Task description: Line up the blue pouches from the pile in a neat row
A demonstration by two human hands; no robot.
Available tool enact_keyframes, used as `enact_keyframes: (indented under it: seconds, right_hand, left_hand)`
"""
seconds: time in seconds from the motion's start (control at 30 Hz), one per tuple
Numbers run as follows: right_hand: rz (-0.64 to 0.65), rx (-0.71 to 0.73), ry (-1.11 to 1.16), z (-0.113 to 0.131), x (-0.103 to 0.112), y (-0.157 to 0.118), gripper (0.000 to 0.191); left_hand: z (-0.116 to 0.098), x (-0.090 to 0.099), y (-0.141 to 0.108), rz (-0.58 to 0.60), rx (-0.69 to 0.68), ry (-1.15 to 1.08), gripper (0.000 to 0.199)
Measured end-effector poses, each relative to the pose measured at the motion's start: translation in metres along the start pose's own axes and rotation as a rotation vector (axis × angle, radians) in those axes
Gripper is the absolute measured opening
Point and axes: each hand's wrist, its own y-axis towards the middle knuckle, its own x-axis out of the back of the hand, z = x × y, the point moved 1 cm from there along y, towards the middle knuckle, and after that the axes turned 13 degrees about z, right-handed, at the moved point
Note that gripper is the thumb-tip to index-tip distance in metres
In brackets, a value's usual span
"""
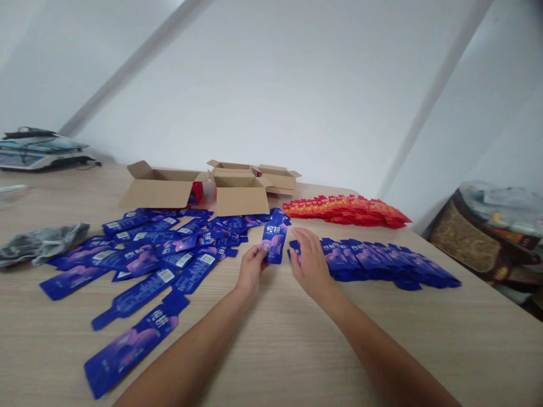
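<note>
Between finger and thumb, my left hand (251, 267) pinches a blue and purple pouch (275, 240) by its lower left edge, front side up, in the middle of the table. My right hand (309, 260) is at the left end of an overlapping row of blue pouches (377, 260), fingers apart, thumb down. Part of a blue pouch shows behind its fingers; whether the hand touches it is unclear. Left of my hands lies a loose pile of blue pouches (144, 257), some showing barcodes.
Open cardboard boxes (241, 200) stand behind the pile, another box (159, 192) to their left. Red pouches (343, 210) lie in overlapping rows at the back right. A grey cloth (42, 243) is at the left; a patterned chair (470, 243) stands beyond the right edge.
</note>
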Motion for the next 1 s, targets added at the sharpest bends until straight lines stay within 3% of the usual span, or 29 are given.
enact_keyframes:
  seconds: [0.1, 0.23, 0.43, 0.6, 0.73, 0.87, 1.0]
  right_hand:
    - [0.067, -0.219, 0.191, 0.0, -0.005, -0.018, 0.039]
    - [0.254, -0.396, 0.477, -0.01, -0.019, -0.034, 0.026]
    - [0.148, -0.417, 0.575, -0.012, -0.015, -0.039, 0.027]
    - [0.074, -0.504, 0.82, -0.01, -0.009, -0.034, 0.038]
    - [0.109, -0.509, 0.86, -0.015, -0.005, -0.033, 0.041]
    - [0.126, -0.511, 0.808, -0.036, 0.016, -0.034, 0.041]
    - [0.022, -0.57, 0.644, -0.083, 0.064, -0.042, 0.038]
  left_hand:
    - [-0.008, -0.024, -0.012, 0.118, 0.03, -0.189, 0.03]
    - [-0.013, -0.043, -0.02, 0.37, 0.08, -0.161, 0.03]
    - [-0.008, -0.04, -0.015, 0.422, 0.139, 0.144, 0.037]
    - [-0.016, -0.048, -0.023, 0.473, 0.164, 0.171, 0.034]
    - [-0.019, -0.054, -0.029, 0.533, 0.248, 0.152, 0.037]
    - [-0.009, -0.044, -0.025, 0.506, 0.272, 0.179, 0.041]
    - [0.005, -0.026, -0.013, 0.425, 0.302, 0.25, 0.035]
